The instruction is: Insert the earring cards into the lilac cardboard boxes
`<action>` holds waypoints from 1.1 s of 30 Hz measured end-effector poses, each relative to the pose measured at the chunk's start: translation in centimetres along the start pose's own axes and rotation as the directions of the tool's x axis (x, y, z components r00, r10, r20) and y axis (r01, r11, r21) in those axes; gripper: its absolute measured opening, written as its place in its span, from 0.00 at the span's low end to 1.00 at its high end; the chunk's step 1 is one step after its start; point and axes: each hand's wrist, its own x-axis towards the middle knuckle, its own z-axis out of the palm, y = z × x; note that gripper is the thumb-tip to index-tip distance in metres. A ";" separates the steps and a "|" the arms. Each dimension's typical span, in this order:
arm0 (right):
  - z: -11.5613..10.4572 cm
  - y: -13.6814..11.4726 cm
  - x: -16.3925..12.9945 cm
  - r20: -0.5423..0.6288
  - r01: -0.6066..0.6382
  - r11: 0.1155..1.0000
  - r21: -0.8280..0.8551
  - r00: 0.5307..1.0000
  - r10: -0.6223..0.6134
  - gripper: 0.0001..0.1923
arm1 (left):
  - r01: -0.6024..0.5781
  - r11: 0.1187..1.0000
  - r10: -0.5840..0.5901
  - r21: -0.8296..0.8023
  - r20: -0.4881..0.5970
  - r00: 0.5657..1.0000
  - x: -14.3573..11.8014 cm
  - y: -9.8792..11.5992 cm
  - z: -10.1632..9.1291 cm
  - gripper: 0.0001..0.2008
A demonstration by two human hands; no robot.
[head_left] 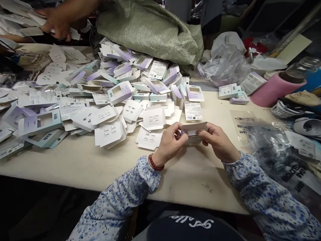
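Between my two hands is a small cardboard box, held above the front of the table with its flap side toward me. My left hand grips its left end, thumb on the near edge. At the right end, my right hand pinches it the same way. Just beyond my hands lies a printed box, back side up. White earring cards with small pairs of earrings on them are stacked to the left of my left hand. The inside of the held box is mostly hidden.
A big heap of purple and teal "kids" boxes covers the left and middle, below a green woven sack. Another person's hand holds cards at upper left. Two boxes, a pink roll and plastic bags lie rightward.
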 end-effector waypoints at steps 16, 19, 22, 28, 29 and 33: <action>1.4 4.0 0.0 -0.365 0.435 0.695 -0.573 0.624 -0.691 0.06 | -0.377 0.804 0.508 0.460 -0.201 0.838 0.5 -2.3 0.9 0.03; 1.3 3.5 -0.1 -0.330 0.437 0.623 -0.648 0.577 -0.748 0.03 | -0.389 0.792 0.521 0.471 -0.189 0.833 0.4 -2.6 0.5 0.05; 1.3 3.2 -0.2 -0.324 0.440 0.584 -0.683 0.534 -0.781 0.05 | -0.376 0.786 0.516 0.491 -0.184 0.837 0.2 -2.6 0.5 0.06; 1.7 3.3 0.1 -0.345 0.450 0.576 -0.683 0.496 -0.797 0.05 | -0.419 0.747 0.548 0.516 -0.121 0.828 0.0 -2.6 0.7 0.11; 1.7 3.3 0.3 -0.338 0.454 0.554 -0.698 0.473 -0.814 0.06 | -0.431 0.737 0.555 0.521 -0.103 0.825 0.1 -2.7 0.7 0.14; 1.5 3.4 0.7 -0.264 0.461 0.422 -0.781 0.369 -0.891 0.08 | -0.438 0.717 0.552 0.543 -0.058 0.832 0.2 -2.9 0.8 0.22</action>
